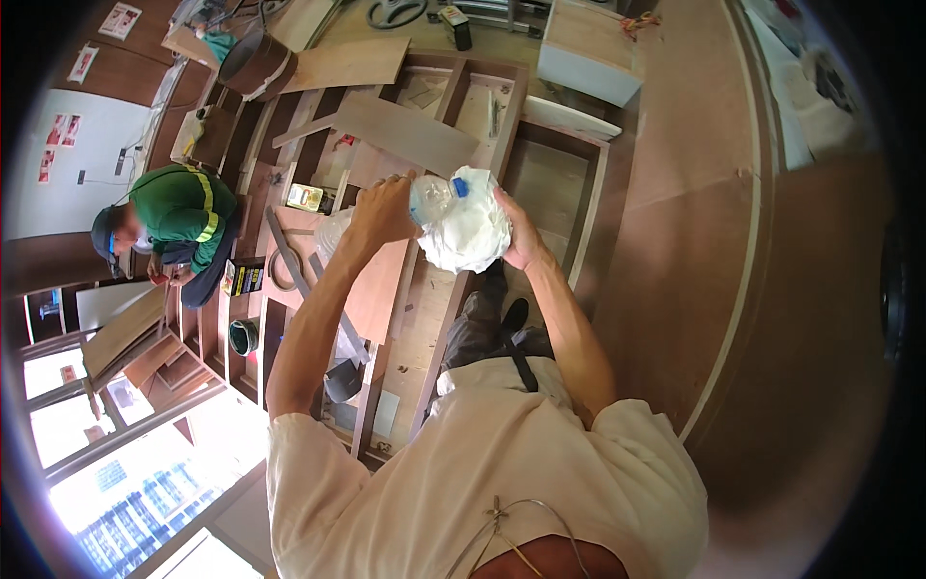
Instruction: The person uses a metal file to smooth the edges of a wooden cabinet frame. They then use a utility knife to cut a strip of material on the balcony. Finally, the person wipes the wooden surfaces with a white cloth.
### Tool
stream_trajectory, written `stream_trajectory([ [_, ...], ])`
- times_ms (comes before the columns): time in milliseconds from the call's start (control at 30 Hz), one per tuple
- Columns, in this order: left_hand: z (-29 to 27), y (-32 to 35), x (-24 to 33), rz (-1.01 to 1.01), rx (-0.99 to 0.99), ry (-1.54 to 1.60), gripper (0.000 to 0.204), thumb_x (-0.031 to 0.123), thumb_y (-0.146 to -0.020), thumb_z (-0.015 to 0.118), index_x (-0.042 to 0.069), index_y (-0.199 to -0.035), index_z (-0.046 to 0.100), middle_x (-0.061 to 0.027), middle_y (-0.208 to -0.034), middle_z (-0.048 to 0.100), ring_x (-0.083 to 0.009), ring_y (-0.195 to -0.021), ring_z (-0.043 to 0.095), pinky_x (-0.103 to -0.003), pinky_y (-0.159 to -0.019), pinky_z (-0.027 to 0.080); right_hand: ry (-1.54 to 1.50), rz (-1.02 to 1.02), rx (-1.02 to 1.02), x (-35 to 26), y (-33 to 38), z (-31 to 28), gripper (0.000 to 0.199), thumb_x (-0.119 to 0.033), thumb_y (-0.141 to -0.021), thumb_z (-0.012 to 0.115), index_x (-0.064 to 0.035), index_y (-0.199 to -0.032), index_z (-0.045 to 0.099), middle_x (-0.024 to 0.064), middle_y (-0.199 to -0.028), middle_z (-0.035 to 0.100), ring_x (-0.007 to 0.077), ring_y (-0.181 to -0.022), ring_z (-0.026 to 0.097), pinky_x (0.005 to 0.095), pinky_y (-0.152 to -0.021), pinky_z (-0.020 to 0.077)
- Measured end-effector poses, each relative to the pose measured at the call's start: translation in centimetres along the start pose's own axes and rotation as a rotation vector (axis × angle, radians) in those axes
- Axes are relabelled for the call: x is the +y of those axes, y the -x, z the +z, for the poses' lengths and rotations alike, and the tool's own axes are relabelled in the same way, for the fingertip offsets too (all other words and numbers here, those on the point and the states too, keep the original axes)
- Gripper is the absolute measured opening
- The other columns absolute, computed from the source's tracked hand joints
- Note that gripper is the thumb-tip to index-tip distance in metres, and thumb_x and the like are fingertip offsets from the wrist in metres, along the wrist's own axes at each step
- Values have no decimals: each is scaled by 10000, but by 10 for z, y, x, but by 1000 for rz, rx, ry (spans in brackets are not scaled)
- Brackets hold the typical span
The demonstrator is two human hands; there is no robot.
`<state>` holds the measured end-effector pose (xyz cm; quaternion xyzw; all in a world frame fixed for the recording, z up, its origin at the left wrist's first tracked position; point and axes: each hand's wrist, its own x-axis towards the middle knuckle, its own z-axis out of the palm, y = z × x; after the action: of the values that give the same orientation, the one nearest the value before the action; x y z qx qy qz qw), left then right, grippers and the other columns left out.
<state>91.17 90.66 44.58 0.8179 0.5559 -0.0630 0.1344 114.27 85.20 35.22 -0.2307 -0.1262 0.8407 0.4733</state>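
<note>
My left hand (383, 210) is closed around a clear plastic bottle (433, 201), which lies tilted with its blue cap (460, 187) toward the right. Against the bottle's capped end is a crumpled white cloth-like wad (470, 236). My right hand (521, 232) grips that wad from its right side, the fingers partly hidden behind it. Both hands are held up in front of my body, above a wooden floor frame. Whether the cap is loose or tight cannot be made out.
At the left a person in a green top (183, 207) crouches over the woodwork. Loose boards (405, 130) and a dark bucket (256, 66) lie across the frame ahead. A white-sided box (588, 58) stands at the far right, beside a brown panel (685, 222).
</note>
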Motion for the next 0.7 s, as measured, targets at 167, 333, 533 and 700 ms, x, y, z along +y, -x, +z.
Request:
stream_trajectory([
  [167, -13, -64, -29, -18, -18, 13, 903, 275, -567, 899, 22, -1354, 534, -232, -1143, 697, -388, -1088, 675, -451, -930, 551, -25, 8, 54, -31, -64, -5, 621, -429, -1034, 554, -17, -1485, 440, 145, -1445, 566, 255, -1307, 577, 421, -1120, 466],
  [333, -32, -104, -51, -48, -1, 5, 904, 260, -558, 900, 45, -1358, 538, -211, -1171, 695, -384, -1095, 675, -455, -919, 562, -42, 36, 22, -57, -112, -4, 607, -421, -1043, 543, -8, -1478, 451, 149, -1438, 571, 245, -1304, 581, 416, -1113, 472],
  [533, -45, -137, -60, -127, -80, -11, 909, 233, -540, 906, 49, -1354, 545, -184, -1189, 692, -382, -1094, 680, -453, -892, 582, -67, 82, 38, -70, -152, -14, 592, -412, -1049, 535, -9, -1475, 455, 146, -1433, 576, 242, -1306, 579, 415, -1108, 478],
  [700, -43, -158, -63, -162, -107, -32, 896, 271, -533, 893, 50, -1331, 554, -209, -1078, 712, -386, -1035, 690, -457, -895, 560, -96, 130, 0, -82, -174, -29, 584, -415, -1048, 537, -14, -1466, 465, 139, -1418, 589, 244, -1282, 598, 410, -1102, 483],
])
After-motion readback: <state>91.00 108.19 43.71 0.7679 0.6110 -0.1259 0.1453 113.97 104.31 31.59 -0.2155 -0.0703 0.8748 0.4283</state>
